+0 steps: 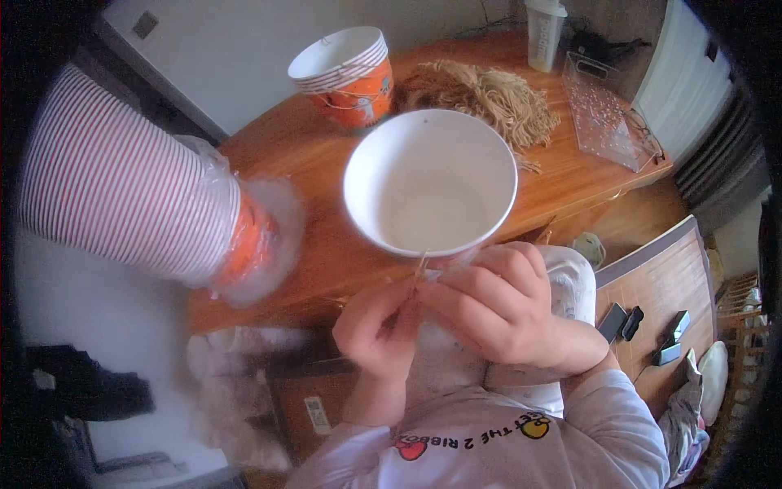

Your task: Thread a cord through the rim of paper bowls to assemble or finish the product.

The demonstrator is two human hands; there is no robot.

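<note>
A large paper bucket [371, 183], white inside, stands mouth up at the wooden table's near edge, right in front of my hands. A small dark hole shows in its far wall just under the rim. My left hand [379, 326] and my right hand [489, 306] meet at the bucket's near rim, fingers pinched together. Between the fingertips sticks up the end of a thin tan cord [423, 263]. Both hands seem to grip this cord; the rest of it is hidden by the fingers.
On the table [305, 191] are a few nested orange buckets [354, 90] with cord handles, a heap of tan cords [505, 98], a lidded cup [544, 37] and a clear dotted folder [603, 110]. A tall bucket stack [122, 179] in plastic leans at left. A phone [612, 323] lies at right.
</note>
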